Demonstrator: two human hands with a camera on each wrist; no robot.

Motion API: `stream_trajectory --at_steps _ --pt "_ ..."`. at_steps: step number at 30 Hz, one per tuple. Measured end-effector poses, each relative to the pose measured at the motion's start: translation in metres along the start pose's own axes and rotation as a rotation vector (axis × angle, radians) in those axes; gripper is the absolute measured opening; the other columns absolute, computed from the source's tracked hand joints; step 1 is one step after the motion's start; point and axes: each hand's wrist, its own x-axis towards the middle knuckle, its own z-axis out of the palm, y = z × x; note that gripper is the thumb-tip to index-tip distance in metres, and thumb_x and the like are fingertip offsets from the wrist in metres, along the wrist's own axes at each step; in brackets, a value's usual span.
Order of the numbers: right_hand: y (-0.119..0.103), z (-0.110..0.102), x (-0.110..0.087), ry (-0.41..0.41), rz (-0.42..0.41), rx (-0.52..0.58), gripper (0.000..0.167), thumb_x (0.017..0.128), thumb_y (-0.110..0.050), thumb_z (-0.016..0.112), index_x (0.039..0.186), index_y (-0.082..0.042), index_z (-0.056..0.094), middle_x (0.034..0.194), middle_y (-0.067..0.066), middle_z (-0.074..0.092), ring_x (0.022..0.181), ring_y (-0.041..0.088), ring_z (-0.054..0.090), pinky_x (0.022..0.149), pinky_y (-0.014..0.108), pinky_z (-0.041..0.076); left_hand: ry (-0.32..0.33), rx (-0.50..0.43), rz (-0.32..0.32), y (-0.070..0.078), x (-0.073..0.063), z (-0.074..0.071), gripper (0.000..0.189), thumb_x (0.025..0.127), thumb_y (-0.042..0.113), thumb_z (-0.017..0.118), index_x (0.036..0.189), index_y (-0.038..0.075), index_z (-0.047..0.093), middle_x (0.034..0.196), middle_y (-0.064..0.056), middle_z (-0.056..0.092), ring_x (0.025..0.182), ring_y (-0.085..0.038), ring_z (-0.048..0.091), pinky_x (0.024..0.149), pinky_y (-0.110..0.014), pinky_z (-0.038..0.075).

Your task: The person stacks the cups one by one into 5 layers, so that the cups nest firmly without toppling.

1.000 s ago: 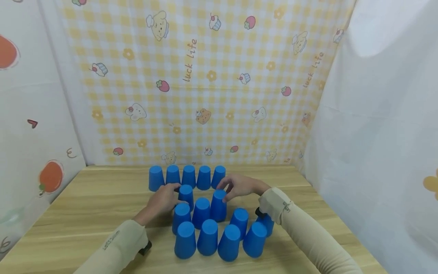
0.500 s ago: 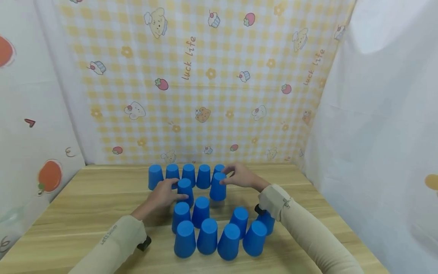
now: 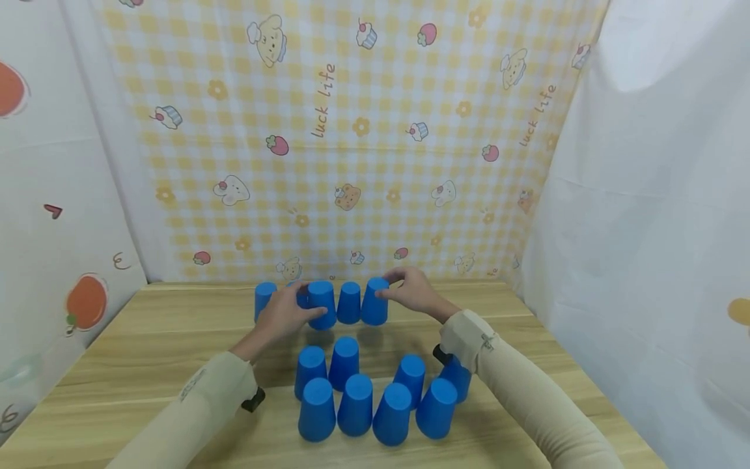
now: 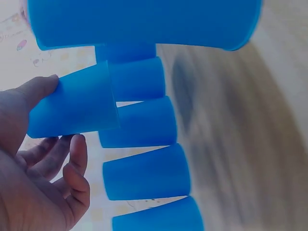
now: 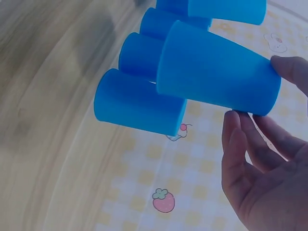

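My left hand (image 3: 284, 318) pinches an upside-down blue cup (image 3: 321, 307) near its closed end, thumb on one side and fingers on the other. My right hand (image 3: 413, 292) grips a second inverted blue cup (image 3: 375, 303) the same way. Both cups hang raised off the table, in front of a back row of blue cups (image 3: 349, 304). In the left wrist view the held cup (image 4: 72, 103) overlaps that row. From the right wrist, the other held cup (image 5: 216, 70) appears above the row's end cup (image 5: 137, 103). My hands and cups partly hide the row.
Several more inverted blue cups stand nearer on the wooden table (image 3: 193, 339), among them a front one (image 3: 317, 410) and one (image 3: 344, 365) behind it. My right sleeve (image 3: 515, 391) passes over a cup (image 3: 457, 379). A checked cloth (image 3: 375, 163) hangs behind.
Both cups have been lifted from the middle of the table and carried away from me, up to the back row. The nearer cups have stayed in place.
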Motion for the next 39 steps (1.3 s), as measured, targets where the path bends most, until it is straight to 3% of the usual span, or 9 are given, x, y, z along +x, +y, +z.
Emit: stream_trajectory --at_steps 5,13,17,23,34,39 --pt "-0.002 -0.001 0.004 0.051 -0.003 -0.012 0.039 0.085 -0.028 0.077 0.114 -0.002 0.068 0.105 0.008 0.07 0.102 0.027 0.065 0.076 0.036 0.056 0.01 0.02 0.024 0.013 0.01 -0.006 0.069 0.088 0.044 0.074 0.141 0.01 0.048 0.134 -0.017 0.058 0.119 -0.038 0.057 0.087 -0.054 0.052" --pt "-0.005 -0.001 0.014 0.093 0.027 -0.05 0.04 0.086 -0.033 0.076 0.114 -0.006 0.069 0.105 0.005 0.07 0.102 0.024 0.064 0.079 0.038 0.056 0.015 0.013 0.053 0.027 0.025 -0.011 0.071 0.089 0.042 0.074 0.145 0.009 0.045 0.137 -0.017 0.057 0.121 -0.039 0.056 0.092 -0.056 0.05" --pt "-0.008 0.0 0.02 0.121 0.024 -0.056 0.041 0.086 -0.035 0.076 0.113 -0.006 0.069 0.107 0.005 0.067 0.106 0.026 0.061 0.082 0.041 0.055 0.019 0.011 0.064 0.028 0.031 -0.01 0.069 0.088 0.041 0.074 0.144 0.01 0.047 0.136 -0.016 0.057 0.115 -0.036 0.06 0.09 -0.054 0.052" --pt "-0.01 -0.001 0.026 0.152 0.041 -0.03 0.041 0.086 -0.035 0.076 0.113 -0.005 0.068 0.11 0.006 0.064 0.107 0.025 0.059 0.084 0.043 0.055 0.03 -0.009 0.05 0.027 0.041 -0.007 0.067 0.089 0.042 0.073 0.143 0.01 0.049 0.133 -0.015 0.06 0.125 -0.038 0.052 0.097 -0.058 0.047" --pt "-0.009 0.005 0.039 0.165 0.084 -0.009 0.043 0.086 -0.036 0.077 0.115 -0.005 0.068 0.11 0.008 0.068 0.102 0.023 0.064 0.083 0.039 0.056 0.012 0.039 -0.014 0.028 0.057 -0.007 0.07 0.091 0.042 0.071 0.149 0.013 0.043 0.137 -0.014 0.058 0.122 -0.037 0.056 0.095 -0.056 0.048" --pt "-0.009 0.005 0.043 0.169 0.077 -0.002 0.041 0.087 -0.034 0.076 0.115 -0.005 0.068 0.11 0.007 0.069 0.101 0.023 0.065 0.083 0.039 0.057 0.011 0.06 -0.008 0.028 0.062 -0.005 0.068 0.091 0.042 0.071 0.147 0.013 0.045 0.135 -0.013 0.059 0.12 -0.035 0.057 0.094 -0.054 0.049"
